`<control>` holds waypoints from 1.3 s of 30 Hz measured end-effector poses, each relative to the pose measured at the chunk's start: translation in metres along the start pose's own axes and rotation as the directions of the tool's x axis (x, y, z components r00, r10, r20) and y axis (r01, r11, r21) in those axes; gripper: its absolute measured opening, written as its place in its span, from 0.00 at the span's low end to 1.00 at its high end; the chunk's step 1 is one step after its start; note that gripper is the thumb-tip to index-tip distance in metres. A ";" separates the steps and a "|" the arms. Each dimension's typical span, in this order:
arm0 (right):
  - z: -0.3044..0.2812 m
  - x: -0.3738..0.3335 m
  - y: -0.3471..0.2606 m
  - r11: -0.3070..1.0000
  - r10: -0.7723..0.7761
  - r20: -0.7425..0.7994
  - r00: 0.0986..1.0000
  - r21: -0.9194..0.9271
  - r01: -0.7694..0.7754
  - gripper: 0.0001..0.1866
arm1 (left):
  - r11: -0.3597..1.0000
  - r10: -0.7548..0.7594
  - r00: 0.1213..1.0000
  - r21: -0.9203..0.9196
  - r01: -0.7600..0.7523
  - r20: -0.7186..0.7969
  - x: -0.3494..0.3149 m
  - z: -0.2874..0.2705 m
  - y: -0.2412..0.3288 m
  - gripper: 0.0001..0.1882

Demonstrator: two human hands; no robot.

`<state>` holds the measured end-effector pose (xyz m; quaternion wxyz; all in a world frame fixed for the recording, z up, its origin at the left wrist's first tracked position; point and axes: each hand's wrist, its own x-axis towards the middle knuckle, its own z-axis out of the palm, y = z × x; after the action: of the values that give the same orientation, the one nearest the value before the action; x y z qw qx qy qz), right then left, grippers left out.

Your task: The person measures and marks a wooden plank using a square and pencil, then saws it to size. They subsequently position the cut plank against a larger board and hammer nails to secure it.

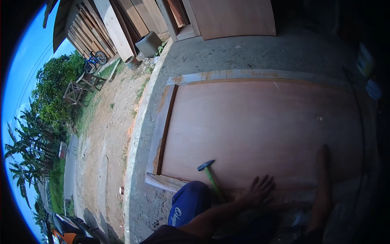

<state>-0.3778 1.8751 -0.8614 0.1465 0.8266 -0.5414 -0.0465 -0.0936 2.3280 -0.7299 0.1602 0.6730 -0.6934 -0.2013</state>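
A large reddish-brown plywood panel [243,122] lies flat inside a wooden frame [211,76] on the concrete. My left hand [260,189] rests on the panel near its front edge, fingers spread and holding nothing. Farther right, my right hand [323,156] touches the panel in shadow; its fingers are too dark to make out. A hammer [211,177] with a green handle and dark metal head lies on the panel to the left of my left hand. Beside the handle is my knee in blue cloth [193,200], over the frame's front left corner.
Another plywood sheet [233,18] leans at the back. A grey container [148,44] stands by leaning boards [115,26]. Past the concrete's pale edge [138,122] is a dirt yard [101,142] with a blue bicycle [96,58]. A motorcycle [67,227] shows at lower left.
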 end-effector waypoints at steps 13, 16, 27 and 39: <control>-0.325 -0.301 -0.354 0.253 -0.221 -0.186 0.957 0.937 0.240 0.10 | -0.400 -0.591 0.788 -0.910 -0.105 0.170 -0.039 -0.059 -0.057 0.29; -0.370 -0.284 -0.378 0.132 -0.175 -0.350 0.920 0.918 0.374 0.08 | -0.442 -0.632 0.746 -0.888 -0.124 0.211 -0.056 -0.103 -0.083 0.26; -0.494 -0.259 -0.473 -0.041 -0.285 -0.164 0.945 0.986 0.159 0.12 | 0.229 -0.573 0.803 -0.973 -0.035 -0.164 -0.172 -0.263 -0.136 0.07; -0.329 -0.349 -0.533 0.610 -0.443 -0.316 0.839 0.579 0.541 0.30 | 0.533 -0.809 0.447 -0.798 0.283 -0.382 -0.360 -0.186 -0.302 0.13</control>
<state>0.0265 2.4531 -0.7328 -0.1291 0.9422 -0.2625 0.1635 0.2763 2.6714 -0.7007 0.5527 0.7940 -0.1772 -0.1806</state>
